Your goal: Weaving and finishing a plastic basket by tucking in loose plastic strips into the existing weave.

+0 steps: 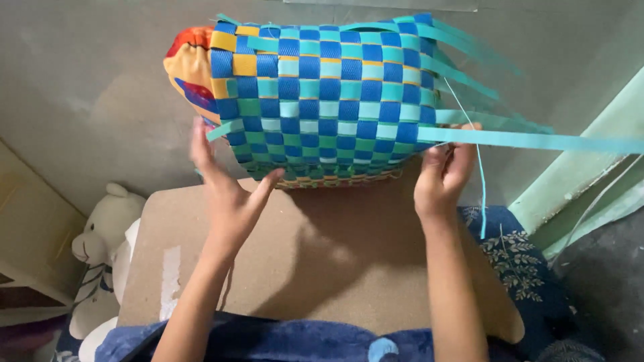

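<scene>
A basket (329,94) woven from blue, teal, green and yellow plastic strips lies on its side at the far edge of a brown board (349,268). My left hand (228,194) is pressed flat against its near left side, fingers spread. At the basket's right end my right hand (444,171) pinches a long loose teal strip (537,141) that runs off to the right. Several more loose teal strips (469,74) fan out from that end. A colourful orange, red and blue object (188,64) sticks out of the basket's left end.
A white stuffed bear (100,234) sits on the floor to the left of the board. Blue floral cloth (516,261) lies under the board on the right. A pale green frame (590,154) stands at the right, on a grey concrete floor.
</scene>
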